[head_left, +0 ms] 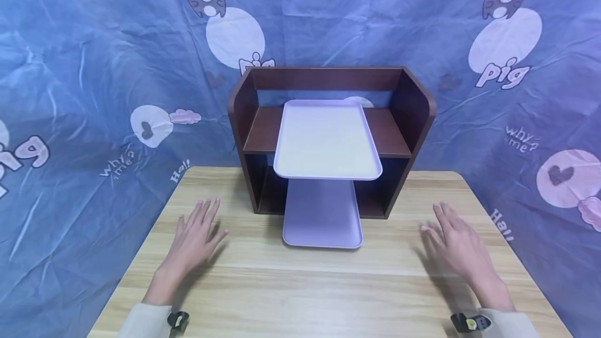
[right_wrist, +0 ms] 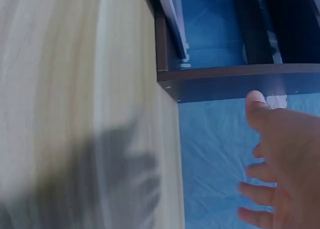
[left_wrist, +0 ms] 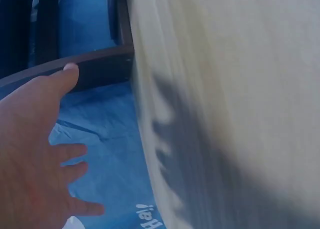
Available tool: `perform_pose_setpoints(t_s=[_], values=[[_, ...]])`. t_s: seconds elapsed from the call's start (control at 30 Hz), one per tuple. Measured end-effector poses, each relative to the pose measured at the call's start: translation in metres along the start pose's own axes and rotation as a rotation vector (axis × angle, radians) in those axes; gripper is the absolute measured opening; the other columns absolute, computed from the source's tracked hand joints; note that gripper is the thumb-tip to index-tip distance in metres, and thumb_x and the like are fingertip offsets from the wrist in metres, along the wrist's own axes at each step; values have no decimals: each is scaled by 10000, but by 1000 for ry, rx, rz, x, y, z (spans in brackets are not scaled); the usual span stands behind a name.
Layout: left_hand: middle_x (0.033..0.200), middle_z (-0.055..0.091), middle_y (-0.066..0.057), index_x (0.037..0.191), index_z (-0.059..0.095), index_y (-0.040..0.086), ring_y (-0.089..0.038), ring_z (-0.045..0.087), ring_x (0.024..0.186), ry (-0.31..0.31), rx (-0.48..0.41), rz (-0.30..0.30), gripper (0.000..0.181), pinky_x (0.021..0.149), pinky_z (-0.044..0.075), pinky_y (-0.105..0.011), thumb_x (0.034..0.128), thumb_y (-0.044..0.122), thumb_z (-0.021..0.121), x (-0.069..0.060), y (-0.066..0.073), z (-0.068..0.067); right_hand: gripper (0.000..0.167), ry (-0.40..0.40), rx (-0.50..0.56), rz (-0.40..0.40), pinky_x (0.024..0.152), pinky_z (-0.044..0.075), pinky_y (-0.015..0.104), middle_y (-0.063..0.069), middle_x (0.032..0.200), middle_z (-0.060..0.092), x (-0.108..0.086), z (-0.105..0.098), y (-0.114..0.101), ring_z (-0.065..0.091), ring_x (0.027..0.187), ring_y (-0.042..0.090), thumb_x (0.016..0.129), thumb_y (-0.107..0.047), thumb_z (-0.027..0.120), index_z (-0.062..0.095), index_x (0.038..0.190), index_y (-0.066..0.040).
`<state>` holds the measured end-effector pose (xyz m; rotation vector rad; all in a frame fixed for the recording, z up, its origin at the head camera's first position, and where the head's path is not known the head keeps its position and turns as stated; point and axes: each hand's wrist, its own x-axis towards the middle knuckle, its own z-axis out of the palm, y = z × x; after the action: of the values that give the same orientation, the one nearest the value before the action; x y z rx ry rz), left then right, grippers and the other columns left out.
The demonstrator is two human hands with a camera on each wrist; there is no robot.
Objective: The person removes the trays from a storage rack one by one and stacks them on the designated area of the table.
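One dark brown shelf unit (head_left: 418,111), head view: two tiers, standing upright at the far side of a pale wood-grain desk (head_left: 310,296). One upper tray (head_left: 327,140), lilac-rimmed with a whitish bed and rounded corners, rests on the upper tier and juts forward past its front edge. One lower tray (head_left: 322,218), lilac, lies in the bottom tier directly beneath, its near end likewise protruding; whether that end touches the desk cannot be told. One left hand (head_left: 190,241), over the desk to the left of the unit: grip wide, thumb apart from the fingers, well clear of both trays. One right hand (head_left: 462,249), over the desk to the right: grip wide as well, fingers extended, thumb toward the trays. Each wrist bears a small black device and a light sleeve. One blue cloth (head_left: 94,67), printed with pigs, hearts and lettering, hangs behind and at both sides. Left wrist view: the left hand with its digits apart, the thumb overlapping the unit's side panel in the picture; a hand shadow falls on the desk. Right wrist view: the right hand, thumb and fingers apart, below the unit's other side panel in the frame; one further shadow on the desk.
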<state>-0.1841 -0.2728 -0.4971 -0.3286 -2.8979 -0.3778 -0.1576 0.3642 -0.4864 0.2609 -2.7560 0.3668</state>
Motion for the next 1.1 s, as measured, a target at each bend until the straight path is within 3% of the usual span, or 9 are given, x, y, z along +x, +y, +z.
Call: perform_pose_setpoints(t_s=[0.07,0.13,0.27,0.37,0.53,0.67,0.8,0.93,1.1], values=[[1658,415,-262,1680,308,102,-478,349,1559,46,-2,22,777,1222,222,-815,1057,417,650,2,3,-3,666,46,3,29,936,521,758,375,1463,558,4,-3,-4,612,1153,650,1078,-386,629,447,1577,15],[1572,526,-275,1639,391,67,-486,464,1484,97,-10,50,711,1193,344,-771,1051,350,675,4,6,-7,586,75,19,74,716,560,726,332,1309,683,7,-5,-10,677,944,633,1067,-364,649,533,1509,2],[1446,646,-262,1538,538,34,-480,610,1337,165,-60,63,572,1097,497,-689,1045,283,686,9,14,-13,414,121,80,139,605,551,573,198,1042,809,10,-9,-25,754,791,477,1071,-298,636,664,1357,-1],[1394,696,-215,1463,618,36,-454,653,1286,182,-115,41,484,1057,539,-655,1043,267,684,13,21,-17,299,160,166,162,574,522,380,109,873,826,13,-9,-37,779,684,231,1065,-239,641,738,1235,-13],[1294,763,-139,1389,678,44,-411,696,1232,200,-217,-6,397,1025,568,-625,1040,234,683,22,35,-22,232,109,441,263,544,541,172,134,833,818,16,-8,-57,683,593,-86,1071,-165,631,759,1108,25],[1173,801,-135,1313,714,20,-376,749,1116,264,-322,-18,321,962,601,-586,1036,179,687,30,46,-26,265,45,643,370,591,643,267,169,826,807,18,-5,-72,743,626,33,1088,-162,603,721,1078,74],[1085,811,-154,1217,741,-12,-341,777,984,315,-441,-43,235,874,651,-504,1021,110,698,36,57,-31,329,-2,735,422,601,660,317,123,755,788,17,-2,-82,762,621,146,1105,-213,588,688,1004,83],[998,820,-122,1113,768,11,-284,773,888,351,-563,-97,139,797,645,-288,1013,91,711,43,68,-38,368,-34,803,447,590,659,327,110,710,769,15,3,-93,754,598,186,1110,-226,581,665,942,91],[916,819,-119,1024,776,12,-239,752,809,407,-645,-95,75,729,537,-82,998,61,726,55,78,-44,282,-61,877,481,603,661,331,115,739,772,12,12,-107,748,603,202,1104,-149,565,646,1028,110]])
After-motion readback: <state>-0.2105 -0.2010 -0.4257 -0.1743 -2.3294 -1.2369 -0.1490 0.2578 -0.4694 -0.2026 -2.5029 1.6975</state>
